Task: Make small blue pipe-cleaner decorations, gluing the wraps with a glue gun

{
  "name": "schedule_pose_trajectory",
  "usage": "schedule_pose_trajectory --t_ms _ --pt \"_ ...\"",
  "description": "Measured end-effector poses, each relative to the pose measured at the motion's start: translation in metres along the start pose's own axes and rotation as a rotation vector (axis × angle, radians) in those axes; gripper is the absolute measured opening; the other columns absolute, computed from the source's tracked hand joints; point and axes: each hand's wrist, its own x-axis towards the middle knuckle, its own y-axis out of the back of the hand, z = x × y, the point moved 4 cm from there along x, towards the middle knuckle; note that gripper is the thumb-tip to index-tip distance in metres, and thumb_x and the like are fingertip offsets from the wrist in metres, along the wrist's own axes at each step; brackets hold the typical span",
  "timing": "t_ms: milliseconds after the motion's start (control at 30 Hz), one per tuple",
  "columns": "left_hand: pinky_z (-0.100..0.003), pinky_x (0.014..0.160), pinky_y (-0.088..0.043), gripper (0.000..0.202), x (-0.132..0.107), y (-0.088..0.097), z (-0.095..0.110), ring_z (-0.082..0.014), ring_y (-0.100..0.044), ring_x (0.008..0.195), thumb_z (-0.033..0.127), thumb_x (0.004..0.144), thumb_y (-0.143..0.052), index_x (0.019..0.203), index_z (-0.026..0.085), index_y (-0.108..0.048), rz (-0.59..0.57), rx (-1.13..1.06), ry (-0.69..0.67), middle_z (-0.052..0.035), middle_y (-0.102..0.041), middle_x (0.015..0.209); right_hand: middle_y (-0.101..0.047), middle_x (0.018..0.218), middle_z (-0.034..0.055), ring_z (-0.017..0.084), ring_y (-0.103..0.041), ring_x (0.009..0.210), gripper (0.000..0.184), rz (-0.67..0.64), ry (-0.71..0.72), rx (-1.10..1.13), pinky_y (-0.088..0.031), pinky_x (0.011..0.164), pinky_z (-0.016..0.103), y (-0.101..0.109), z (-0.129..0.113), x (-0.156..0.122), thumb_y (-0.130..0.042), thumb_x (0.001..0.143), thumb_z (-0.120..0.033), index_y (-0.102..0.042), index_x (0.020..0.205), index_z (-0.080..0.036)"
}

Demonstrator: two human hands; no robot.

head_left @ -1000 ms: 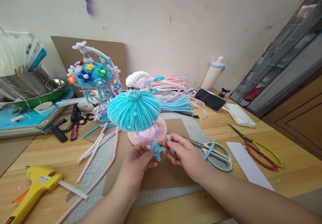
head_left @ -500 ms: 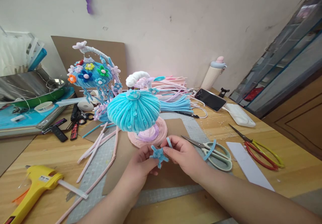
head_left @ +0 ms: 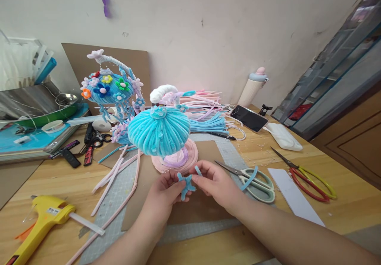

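Between thumb and fingers, my left hand (head_left: 166, 187) pinches a small light-blue pipe cleaner flower (head_left: 187, 185) with several short arms. My right hand (head_left: 211, 179) is closed beside it, gripping a short light-blue pipe cleaner (head_left: 198, 171) whose tip sticks up past the fingers. Whether that piece joins the flower is hidden by the fingertips. Just behind both hands stands a turquoise fluffy lampshade shape (head_left: 159, 132) over a round pink coiled base (head_left: 190, 157). Under my hands lies a brown cardboard sheet (head_left: 139, 209).
White-handled scissors (head_left: 262, 183) with a blue strip across them lie to the right, beyond them red-and-yellow scissors (head_left: 312, 181). A yellow glue gun (head_left: 50, 213) rests at left. Pipe cleaner bundles (head_left: 208, 122), a phone (head_left: 249, 117) and a bottle (head_left: 253, 86) stand behind.
The blue flower has turned slightly in my left hand and shifted a little left. My right fingers stay near it, with the short piece's tip moved slightly left.
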Motion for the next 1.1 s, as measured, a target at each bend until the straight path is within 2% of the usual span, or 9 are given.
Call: schedule_pose_trajectory --t_ms 100,167,267,367,533,900,1033,1100 --pt "-0.027 0.065 -0.050 0.024 -0.001 -0.001 0.002 -0.0127 -0.061 0.063 0.027 0.065 -0.075 0.077 0.014 -0.059 -0.013 -0.047 0.009 -0.0025 -0.066 0.071 -0.062 0.076 0.0013 0.015 -0.059 0.068 0.020 -0.076 0.013 0.016 -0.048 0.069 0.031 -0.003 0.006 0.002 -0.067 0.074 -0.032 -0.058 0.083 -0.016" --pt "-0.027 0.065 -0.050 0.023 0.001 -0.001 0.000 -0.0129 -0.061 0.064 0.026 0.066 -0.075 0.076 0.014 -0.059 -0.019 -0.044 -0.004 -0.0027 -0.066 0.071 -0.063 0.075 0.0016 0.016 -0.061 0.068 0.019 -0.103 0.008 0.022 -0.049 0.072 0.033 -0.004 0.008 0.002 -0.066 0.075 -0.032 -0.059 0.082 -0.016" --pt "-0.024 0.058 -0.048 0.024 0.004 0.000 -0.002 -0.0122 -0.059 0.059 0.027 0.063 -0.078 0.071 0.014 -0.059 -0.021 -0.020 -0.080 -0.0017 -0.065 0.066 -0.061 0.073 0.0006 0.015 -0.060 0.068 0.016 -0.094 0.008 -0.011 -0.048 0.070 0.031 -0.004 0.006 0.001 -0.065 0.075 -0.029 -0.057 0.079 -0.016" --pt "-0.021 0.051 -0.044 0.025 0.007 0.002 -0.005 -0.0106 -0.056 0.053 0.027 0.061 -0.079 0.066 0.015 -0.058 -0.028 0.020 -0.186 0.0000 -0.064 0.062 -0.056 0.067 -0.0020 0.013 -0.053 0.063 0.011 -0.037 0.037 -0.175 -0.043 0.062 0.025 -0.002 0.000 -0.001 -0.063 0.075 -0.025 -0.057 0.075 -0.015" --pt "-0.020 0.051 -0.043 0.020 0.007 0.004 -0.009 -0.0094 -0.053 0.053 0.025 0.067 -0.076 0.067 0.015 -0.059 -0.036 0.099 -0.250 0.0021 -0.062 0.058 -0.053 0.064 -0.0026 0.011 -0.047 0.061 0.008 0.009 0.114 -0.358 -0.037 0.058 0.023 -0.001 -0.006 -0.003 -0.058 0.076 -0.021 -0.058 0.071 -0.015" --pt "-0.022 0.054 -0.043 0.017 0.008 0.004 -0.008 -0.0101 -0.054 0.055 0.025 0.069 -0.074 0.068 0.016 -0.059 -0.035 0.122 -0.258 0.0024 -0.062 0.060 -0.054 0.065 -0.0013 0.013 -0.048 0.061 0.007 0.058 0.148 -0.362 -0.039 0.058 0.024 -0.001 -0.002 -0.003 -0.058 0.077 -0.021 -0.059 0.073 -0.016" --pt "-0.022 0.055 -0.043 0.022 0.008 0.004 0.000 -0.0122 -0.056 0.059 0.028 0.064 -0.078 0.067 0.016 -0.060 0.014 0.070 -0.243 0.0004 -0.066 0.065 -0.062 0.078 0.0022 0.017 -0.056 0.074 0.013 -0.002 0.179 -0.247 -0.044 0.069 0.028 -0.004 -0.007 -0.003 -0.056 0.082 -0.028 -0.063 0.085 -0.017" --pt "-0.021 0.054 -0.042 0.023 0.007 0.006 0.003 -0.0108 -0.055 0.058 0.028 0.062 -0.079 0.067 0.015 -0.060 0.064 0.056 -0.232 0.0015 -0.064 0.063 -0.063 0.085 0.0030 0.018 -0.057 0.080 0.015 0.008 0.185 -0.199 -0.045 0.074 0.029 -0.005 -0.008 -0.004 -0.054 0.084 -0.029 -0.062 0.092 -0.018"
